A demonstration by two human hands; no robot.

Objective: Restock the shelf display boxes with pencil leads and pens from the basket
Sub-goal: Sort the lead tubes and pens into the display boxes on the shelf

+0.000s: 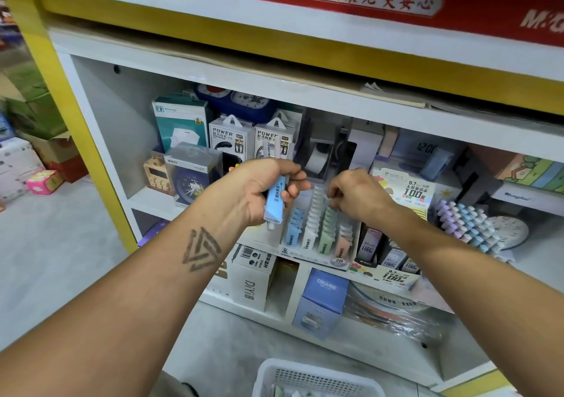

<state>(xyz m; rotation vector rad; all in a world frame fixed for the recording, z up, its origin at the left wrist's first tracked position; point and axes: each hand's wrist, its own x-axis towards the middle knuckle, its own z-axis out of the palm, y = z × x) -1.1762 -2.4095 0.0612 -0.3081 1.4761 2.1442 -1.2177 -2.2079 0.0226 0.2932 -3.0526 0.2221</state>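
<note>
My left hand [259,189] grips spare blue plastic lead cases [275,203]; my right hand [355,193] pinches one into the clear display box [317,229], filling rows.

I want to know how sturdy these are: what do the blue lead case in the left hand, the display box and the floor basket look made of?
Blue lead case: likely matte plastic, an even pastel face with printed lettering. Display box: probably clear glossy plastic, since the rows show through its walls. Basket: white moulded plastic, judging by its perforated mesh.
</note>
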